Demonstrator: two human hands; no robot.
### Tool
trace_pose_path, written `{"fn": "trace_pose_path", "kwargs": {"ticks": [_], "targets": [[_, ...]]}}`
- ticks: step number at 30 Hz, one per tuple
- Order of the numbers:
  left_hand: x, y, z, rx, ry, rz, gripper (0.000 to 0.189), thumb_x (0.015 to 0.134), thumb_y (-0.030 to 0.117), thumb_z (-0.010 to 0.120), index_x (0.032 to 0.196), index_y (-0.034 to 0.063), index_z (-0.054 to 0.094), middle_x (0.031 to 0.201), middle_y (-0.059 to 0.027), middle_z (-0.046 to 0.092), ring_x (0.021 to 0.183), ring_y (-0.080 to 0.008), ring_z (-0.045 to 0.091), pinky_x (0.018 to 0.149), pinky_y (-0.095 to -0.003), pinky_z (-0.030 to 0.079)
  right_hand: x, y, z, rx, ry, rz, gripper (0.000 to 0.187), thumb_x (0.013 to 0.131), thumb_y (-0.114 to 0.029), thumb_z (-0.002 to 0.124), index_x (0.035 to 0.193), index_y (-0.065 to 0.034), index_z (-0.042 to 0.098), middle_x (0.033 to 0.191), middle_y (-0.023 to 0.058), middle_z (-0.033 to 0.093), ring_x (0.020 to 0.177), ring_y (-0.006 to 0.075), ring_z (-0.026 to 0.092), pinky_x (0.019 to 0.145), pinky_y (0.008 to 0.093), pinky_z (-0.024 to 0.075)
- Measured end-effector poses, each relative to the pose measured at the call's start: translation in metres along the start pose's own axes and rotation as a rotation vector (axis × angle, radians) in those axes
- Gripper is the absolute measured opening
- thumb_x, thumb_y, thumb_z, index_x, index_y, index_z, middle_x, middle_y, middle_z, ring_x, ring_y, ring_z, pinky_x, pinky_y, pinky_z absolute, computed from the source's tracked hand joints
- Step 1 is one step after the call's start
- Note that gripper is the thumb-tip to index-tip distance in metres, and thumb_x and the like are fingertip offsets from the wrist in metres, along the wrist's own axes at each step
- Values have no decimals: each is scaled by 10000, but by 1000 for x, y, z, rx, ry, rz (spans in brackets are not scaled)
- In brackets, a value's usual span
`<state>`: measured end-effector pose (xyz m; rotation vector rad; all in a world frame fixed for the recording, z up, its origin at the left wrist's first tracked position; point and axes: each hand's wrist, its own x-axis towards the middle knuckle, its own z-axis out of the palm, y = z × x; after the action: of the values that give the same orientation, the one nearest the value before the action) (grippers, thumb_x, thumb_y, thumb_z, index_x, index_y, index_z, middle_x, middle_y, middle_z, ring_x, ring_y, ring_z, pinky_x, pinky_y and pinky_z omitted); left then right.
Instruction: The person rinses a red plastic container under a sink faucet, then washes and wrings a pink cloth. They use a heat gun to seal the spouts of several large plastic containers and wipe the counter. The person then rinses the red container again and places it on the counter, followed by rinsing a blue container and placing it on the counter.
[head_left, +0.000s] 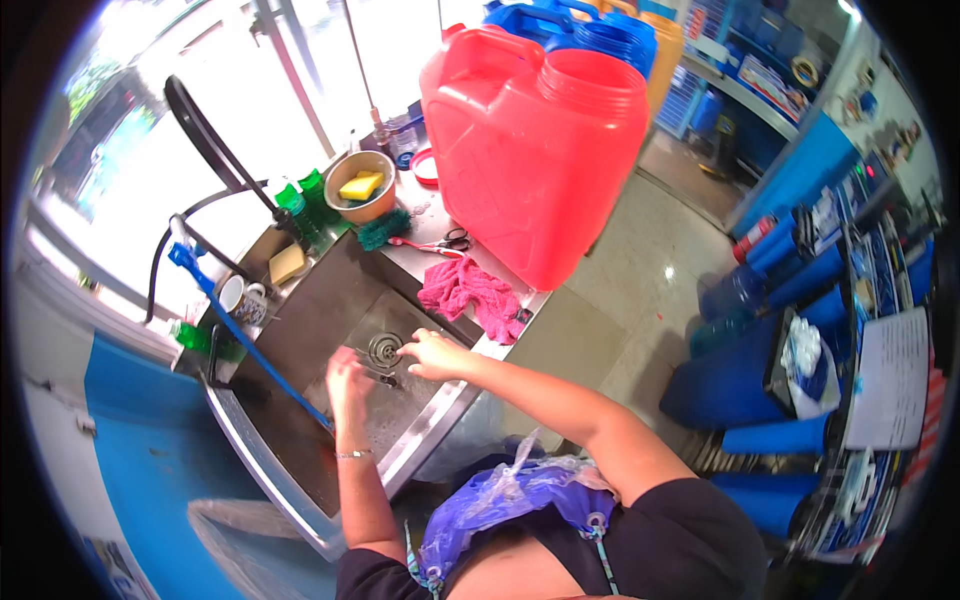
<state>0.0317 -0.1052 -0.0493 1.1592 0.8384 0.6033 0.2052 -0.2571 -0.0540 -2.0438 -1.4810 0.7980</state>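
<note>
Both my hands are over a dark sink basin (300, 405), one on each side of the round drain (385, 350). My left hand (350, 379), blurred, is left of the drain; whether it holds anything cannot be told. My right hand (431, 355) is just right of the drain, fingers spread, with nothing in it. Between them a small dark object (388, 380) lies near the drain. A pink cloth (472, 292) is bunched on the counter beyond my right hand. A blue long-handled tool (255, 341) leans across the basin's left side.
A large red plastic jerrycan (532, 165) stands uncapped on the counter, with blue ones (615, 37) behind. Scissors (455, 240), a green scrubber (384, 229), a bowl with a yellow sponge (361, 185), a mug (244, 300) and a black faucet (217, 142) surround the basin. Blue containers line the right.
</note>
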Motion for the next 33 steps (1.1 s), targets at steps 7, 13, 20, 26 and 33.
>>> {"fn": "trace_pose_path", "kwargs": {"ticks": [7,13,20,26,33], "targets": [[48,213,-5,749,531,1301,529,988,125,444,1449,-46,249,1514,-201,281,1415,-329,259,1127,-381,269,-25,5,-61,-98,-171,-197,417,836,-283,664,1234,-171,612,1138,224,539,1083,355,538,960,425,436],[36,297,-13,1265,583,1274,311,813,306,706,1038,97,663,972,-103,622,949,-282,605,813,-388,488,39,-78,-76,230,-280,-399,393,875,-247,641,1230,-83,600,961,95,626,886,223,614,802,341,503],[62,283,-31,589,639,1059,329,819,391,670,885,69,646,742,-66,640,709,-233,638,684,-375,495,151,-192,-64,1405,-278,24,240,959,-156,517,1127,11,555,883,101,630,788,197,649,696,304,581],[70,120,-48,-1213,-109,50,365,953,338,434,1198,68,448,1190,-110,497,1047,-296,481,934,-456,402,194,-225,-42,1448,-573,44,202,950,-127,498,983,14,640,864,125,677,769,238,668,737,355,576],[87,78,-34,-1179,-240,-279,657,1019,345,254,1435,-119,48,1488,-344,134,1370,-509,191,1132,-584,220,210,-234,-124,-292,497,-373,375,796,-149,656,1139,0,632,913,190,690,816,239,670,756,354,544]]}}
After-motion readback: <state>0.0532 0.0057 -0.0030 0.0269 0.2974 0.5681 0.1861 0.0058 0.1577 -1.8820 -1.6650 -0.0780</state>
